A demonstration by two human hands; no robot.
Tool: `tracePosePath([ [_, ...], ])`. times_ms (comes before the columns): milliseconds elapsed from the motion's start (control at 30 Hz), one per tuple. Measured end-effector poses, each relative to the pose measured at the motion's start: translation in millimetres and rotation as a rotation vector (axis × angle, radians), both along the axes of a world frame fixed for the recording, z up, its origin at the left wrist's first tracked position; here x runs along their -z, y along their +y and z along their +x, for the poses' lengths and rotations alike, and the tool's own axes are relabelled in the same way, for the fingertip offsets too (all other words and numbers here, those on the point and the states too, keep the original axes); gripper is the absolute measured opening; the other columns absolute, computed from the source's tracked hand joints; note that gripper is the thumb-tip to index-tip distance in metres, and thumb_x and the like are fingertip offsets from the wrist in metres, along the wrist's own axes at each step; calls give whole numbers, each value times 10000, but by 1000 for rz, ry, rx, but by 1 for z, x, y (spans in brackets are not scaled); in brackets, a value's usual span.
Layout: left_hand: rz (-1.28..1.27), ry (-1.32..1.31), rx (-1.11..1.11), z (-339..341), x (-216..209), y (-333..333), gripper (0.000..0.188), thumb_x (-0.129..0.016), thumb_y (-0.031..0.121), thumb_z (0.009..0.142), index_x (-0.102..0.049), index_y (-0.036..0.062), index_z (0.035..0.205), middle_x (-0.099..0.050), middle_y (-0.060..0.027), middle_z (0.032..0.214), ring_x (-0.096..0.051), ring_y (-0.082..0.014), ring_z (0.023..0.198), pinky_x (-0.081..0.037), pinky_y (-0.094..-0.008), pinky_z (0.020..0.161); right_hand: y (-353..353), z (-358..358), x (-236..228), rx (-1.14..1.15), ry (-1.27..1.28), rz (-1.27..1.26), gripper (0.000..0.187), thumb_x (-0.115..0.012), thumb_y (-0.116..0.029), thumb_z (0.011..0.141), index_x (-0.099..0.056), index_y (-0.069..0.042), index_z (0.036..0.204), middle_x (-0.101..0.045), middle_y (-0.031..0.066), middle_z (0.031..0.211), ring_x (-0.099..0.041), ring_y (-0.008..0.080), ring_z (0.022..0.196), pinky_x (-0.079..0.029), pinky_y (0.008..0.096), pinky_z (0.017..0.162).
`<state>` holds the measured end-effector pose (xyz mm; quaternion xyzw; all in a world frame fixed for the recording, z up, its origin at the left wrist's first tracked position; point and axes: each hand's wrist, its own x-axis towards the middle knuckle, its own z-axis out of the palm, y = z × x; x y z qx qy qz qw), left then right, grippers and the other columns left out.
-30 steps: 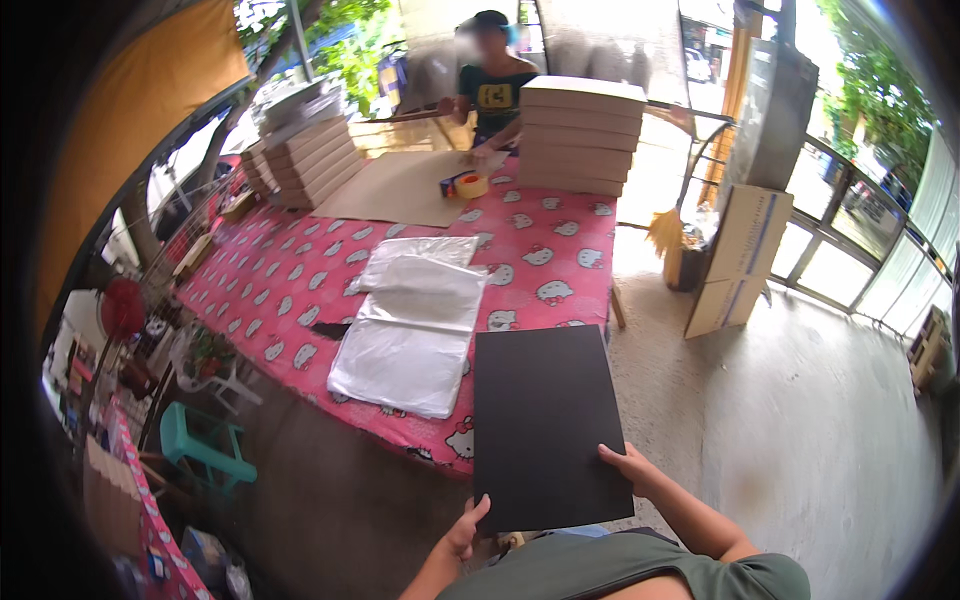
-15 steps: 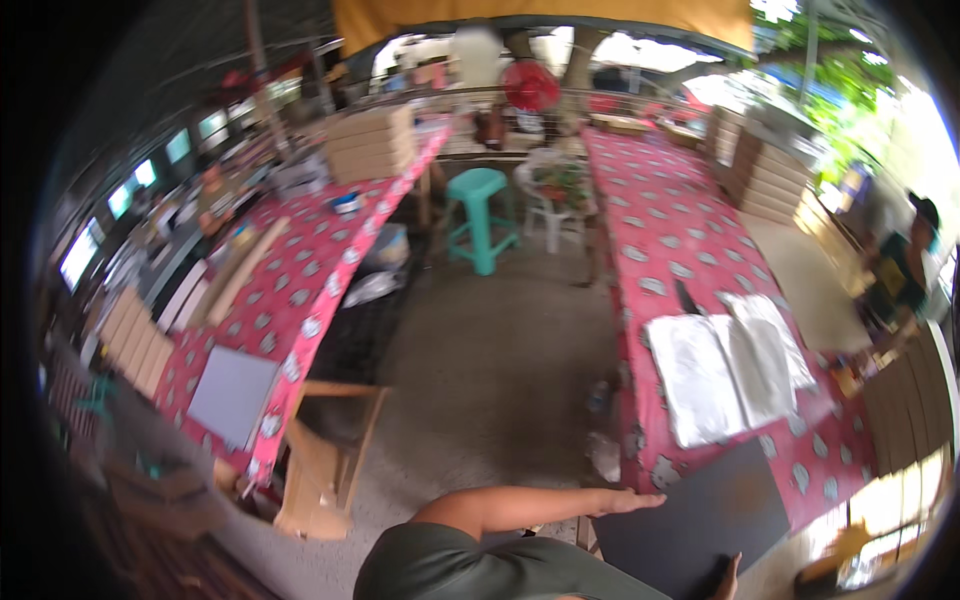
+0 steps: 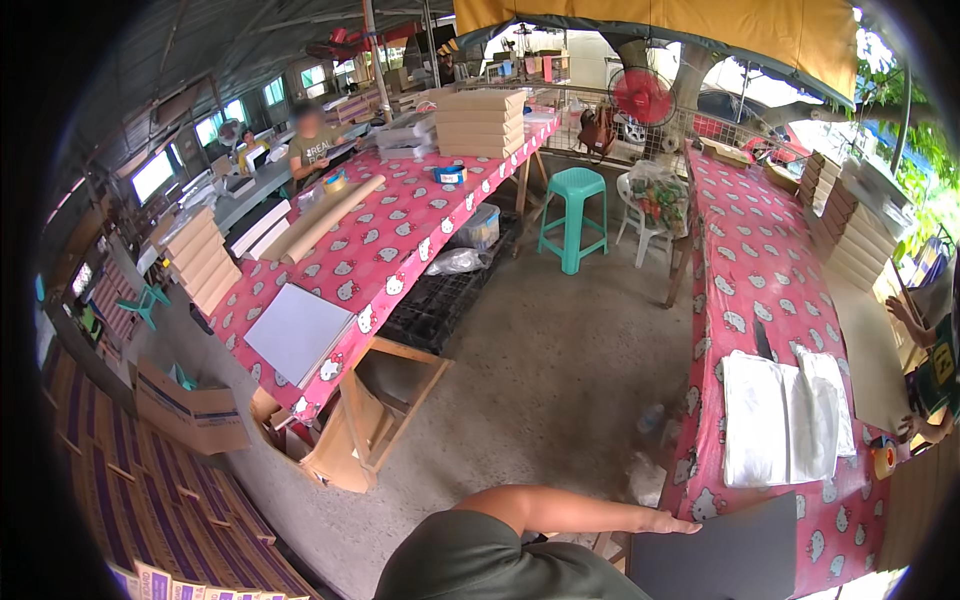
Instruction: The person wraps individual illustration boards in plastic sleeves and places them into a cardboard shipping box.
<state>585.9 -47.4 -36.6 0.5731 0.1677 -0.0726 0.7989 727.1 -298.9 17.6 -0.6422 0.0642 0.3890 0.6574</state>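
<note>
A flat dark grey board (image 3: pixel 728 550) is at the lower right, overlapping the near end of the right-hand table. My left hand (image 3: pixel 672 522) grips it at its far left corner, fingers straight along its top and the thumb not visible. My left arm reaches across from the lower middle. My right hand is out of the picture. Just beyond the board lie white plastic sheets or bags (image 3: pixel 780 420) on the pink patterned cloth.
The right table (image 3: pixel 745 265) and left table (image 3: pixel 395 235) flank a concrete aisle. A light grey board stack (image 3: pixel 298 333) lies on the left table's near corner. A green stool (image 3: pixel 573 215) stands ahead; cartons (image 3: pixel 170 520) are at lower left. A co-worker's arms (image 3: pixel 925 425) show at far right.
The view has swung left, so things appear farther right. The dark grey board sits lower in the picture, still with my left hand at its corner. My right hand has left the view.
</note>
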Motion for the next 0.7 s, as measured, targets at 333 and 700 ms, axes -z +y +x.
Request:
tracePosePath([
  [333, 1635, 374, -1393, -171, -314, 364, 864, -540, 129, 748, 60, 149, 1370, -556, -238, 902, -564, -312, 658, -450, -441, 609, 7, 0, 1, 34, -22, -33, 683, -572, -442, 768, -370, -12, 1259, -432, 85, 1244, -391, 273, 1119, -287, 416, 968],
  [700, 1386, 595, -1183, -240, -406, 392, 543, -580, 160, 710, -310, 94, 1176, -618, -157, 820, -607, -216, 568, -487, -322, 458, 3, 8, 1, 86, -40, -84, 765, -646, -445, 717, -364, 26, 1250, -474, 95, 1199, -436, 283, 1064, -334, 423, 929],
])
